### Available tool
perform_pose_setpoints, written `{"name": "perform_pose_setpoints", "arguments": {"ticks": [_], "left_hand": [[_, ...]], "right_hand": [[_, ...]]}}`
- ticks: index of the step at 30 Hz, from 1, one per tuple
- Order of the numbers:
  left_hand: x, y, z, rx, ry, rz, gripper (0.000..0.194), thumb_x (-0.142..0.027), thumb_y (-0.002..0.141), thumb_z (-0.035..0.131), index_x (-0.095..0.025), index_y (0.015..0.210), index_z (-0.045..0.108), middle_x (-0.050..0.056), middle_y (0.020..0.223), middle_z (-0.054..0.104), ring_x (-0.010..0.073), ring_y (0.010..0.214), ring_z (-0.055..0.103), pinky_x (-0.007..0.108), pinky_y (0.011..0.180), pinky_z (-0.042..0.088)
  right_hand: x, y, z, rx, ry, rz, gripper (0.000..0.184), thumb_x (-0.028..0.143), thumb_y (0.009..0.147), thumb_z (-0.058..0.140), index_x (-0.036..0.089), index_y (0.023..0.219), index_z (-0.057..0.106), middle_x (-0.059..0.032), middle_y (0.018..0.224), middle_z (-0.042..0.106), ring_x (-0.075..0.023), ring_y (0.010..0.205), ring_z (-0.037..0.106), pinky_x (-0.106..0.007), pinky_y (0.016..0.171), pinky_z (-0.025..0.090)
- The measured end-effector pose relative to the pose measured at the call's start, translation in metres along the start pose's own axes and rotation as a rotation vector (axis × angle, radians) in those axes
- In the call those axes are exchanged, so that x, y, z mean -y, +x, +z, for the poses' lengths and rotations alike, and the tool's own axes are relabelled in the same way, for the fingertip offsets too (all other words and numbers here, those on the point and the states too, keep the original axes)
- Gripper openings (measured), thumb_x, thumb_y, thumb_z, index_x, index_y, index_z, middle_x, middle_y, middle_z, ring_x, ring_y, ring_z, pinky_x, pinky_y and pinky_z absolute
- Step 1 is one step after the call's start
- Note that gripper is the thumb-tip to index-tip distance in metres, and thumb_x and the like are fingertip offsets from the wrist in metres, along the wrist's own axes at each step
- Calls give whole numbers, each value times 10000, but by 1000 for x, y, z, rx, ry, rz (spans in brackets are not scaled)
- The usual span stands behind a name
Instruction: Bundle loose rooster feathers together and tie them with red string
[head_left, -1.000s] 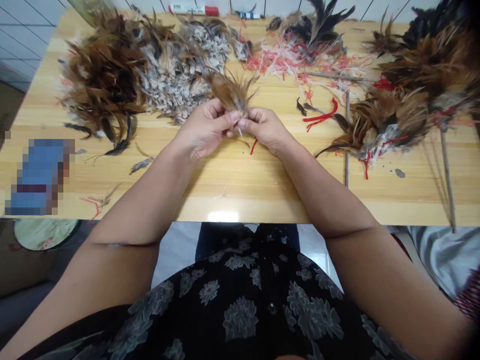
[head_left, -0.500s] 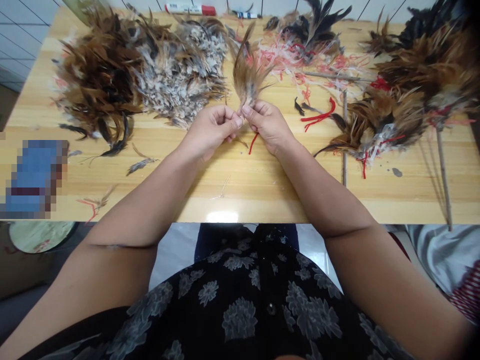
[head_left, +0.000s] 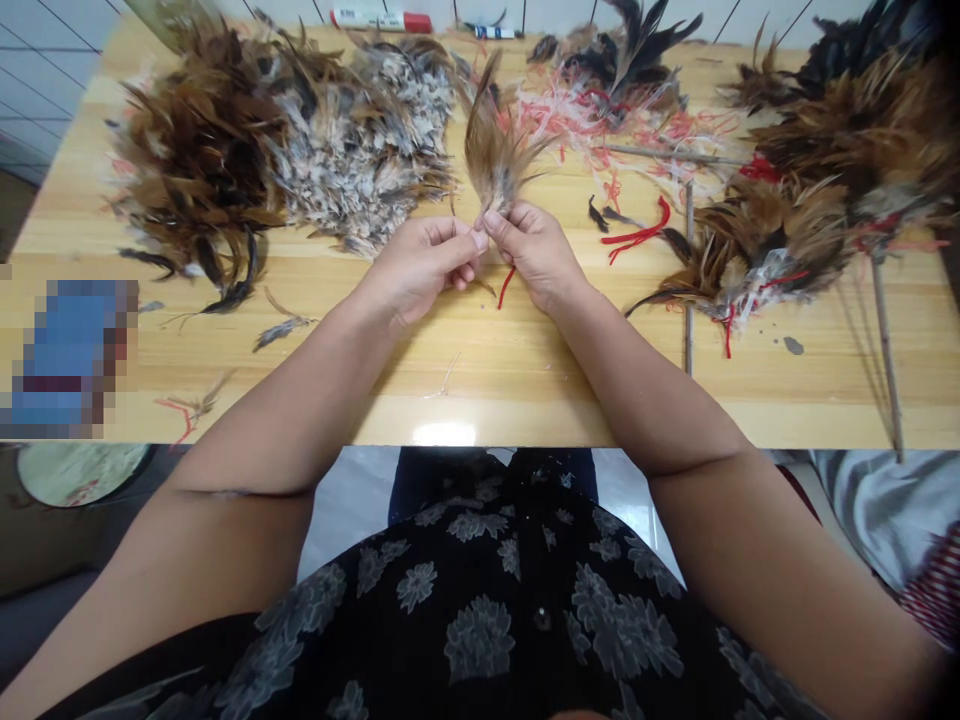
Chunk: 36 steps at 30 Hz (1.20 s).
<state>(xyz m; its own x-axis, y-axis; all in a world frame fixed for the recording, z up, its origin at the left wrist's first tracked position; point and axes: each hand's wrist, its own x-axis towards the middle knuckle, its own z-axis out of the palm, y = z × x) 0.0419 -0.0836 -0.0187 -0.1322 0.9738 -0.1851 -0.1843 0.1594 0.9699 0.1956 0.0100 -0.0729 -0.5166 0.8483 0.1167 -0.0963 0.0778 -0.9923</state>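
Note:
A small bunch of brown feathers (head_left: 495, 155) stands up between my hands, its tips fanned away from me. My right hand (head_left: 538, 250) is closed round the pale lower part of the bunch, thumb on top. At the quill ends, the thumb and fingers of my left hand (head_left: 429, 262) pinch together, touching the bunch's base. The fingertips hide the exact grip. A short red string (head_left: 506, 287) pokes out below my right hand. To the left of the bunch lies a heap of grey-white fluffy feathers (head_left: 360, 150), beside a heap of brown feathers (head_left: 202, 150).
On the right, feather bundles on sticks (head_left: 780, 235) lie with red and white ties. Pink and white strings (head_left: 570, 115) sit at the back, near dark feathers (head_left: 637, 50). Red string pieces (head_left: 637, 232) lie right of my hands. A marker (head_left: 381, 20) rests by the wall.
The feather bunch has gone from leaning in both hands to standing upright in my right hand. My left hand let its upper part go and now pinches at the quill ends.

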Motion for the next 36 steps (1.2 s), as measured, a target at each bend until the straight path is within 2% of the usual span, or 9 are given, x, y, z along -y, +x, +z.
{"name": "perform_pose_setpoints", "arguments": {"ticks": [4, 9, 12, 16, 21, 26, 31, 36], "left_hand": [[2, 2, -1, -11, -4, 0, 453, -11, 1005, 1034, -182, 759, 694, -22, 660, 673, 100, 550, 615, 172, 568, 532], [0, 2, 0, -43, -9, -28, 498, -65, 1016, 1081, -180, 743, 681, -17, 657, 670, 101, 536, 610, 187, 551, 512], [-3, 1, 1, -42, -5, -58, 538, -97, 1028, 1097, -175, 715, 666, -15, 638, 652, 89, 506, 592, 173, 520, 486], [1, 4, -3, -14, 6, -52, 578, -170, 1042, 1121, -175, 705, 652, -14, 627, 647, 84, 503, 589, 151, 499, 484], [15, 13, -13, 2, 9, -19, 578, -254, 1054, 1138, -200, 748, 650, -18, 642, 652, 115, 528, 634, 190, 521, 523], [18, 17, -17, -25, -16, 7, 541, -206, 1078, 1107, -196, 752, 675, -10, 675, 679, 121, 549, 652, 217, 564, 538], [9, 11, -13, 19, -47, 2, 383, -131, 1049, 1108, -180, 834, 795, -5, 712, 725, 121, 607, 682, 198, 615, 578], [4, 4, -4, 36, -72, -1, 453, -72, 1021, 1110, -163, 766, 747, 4, 713, 712, 104, 586, 668, 182, 612, 590]], "right_hand": [[-2, 1, 1, 7, 11, 16, 583, 734, 1081, 921, 224, 943, 673, 22, 891, 716, -181, 1064, 778, -349, 1055, 706], [-9, 4, 1, 21, 38, 26, 600, 742, 1037, 964, 231, 924, 671, 15, 895, 737, -199, 1100, 790, -377, 1114, 695], [-13, 5, 1, 22, 24, 25, 600, 741, 988, 1013, 241, 942, 685, 3, 921, 763, -214, 1120, 788, -378, 1109, 691], [-11, 4, 3, 60, -4, 7, 584, 723, 1020, 989, 238, 938, 674, -1, 936, 746, -214, 1124, 778, -370, 1084, 681], [0, -2, 8, -11, -25, 41, 626, 722, 1009, 997, 258, 856, 604, -5, 910, 733, -215, 1100, 763, -340, 1034, 691], [6, -4, 7, -38, 7, 56, 627, 751, 1020, 979, 250, 888, 625, -4, 894, 736, -198, 1066, 770, -315, 989, 699], [8, -2, 2, -83, 20, 79, 654, 842, 1038, 913, 249, 939, 654, 8, 855, 700, -162, 929, 706, -273, 833, 654], [11, -4, 5, -53, 44, 46, 654, 789, 1053, 928, 251, 857, 612, 3, 856, 719, -160, 970, 730, -279, 914, 678]]}}
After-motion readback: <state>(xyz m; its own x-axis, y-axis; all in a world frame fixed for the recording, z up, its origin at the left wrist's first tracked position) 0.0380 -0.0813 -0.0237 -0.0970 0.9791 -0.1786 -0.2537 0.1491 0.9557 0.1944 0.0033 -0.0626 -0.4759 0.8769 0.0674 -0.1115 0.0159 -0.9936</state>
